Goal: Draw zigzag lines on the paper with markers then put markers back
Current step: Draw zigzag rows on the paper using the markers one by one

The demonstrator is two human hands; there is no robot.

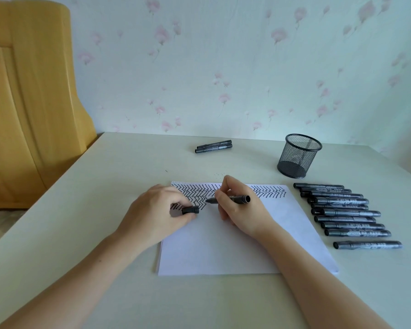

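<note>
Gripping an uncapped black marker (230,199) in curled fingers, the person's right hand (239,210) holds its tip over black zigzag lines (199,194) drawn along the far edge of a white sheet of paper (223,252). The left hand (156,213) rests on the sheet's left side, pinching the marker's black cap (190,210). A row of capped black markers (344,212) lies on the pale table (86,198) just right of the paper, near an upright black wire-mesh pen cup (299,156). Two more black markers (213,146) lie beyond the sheet.
</note>
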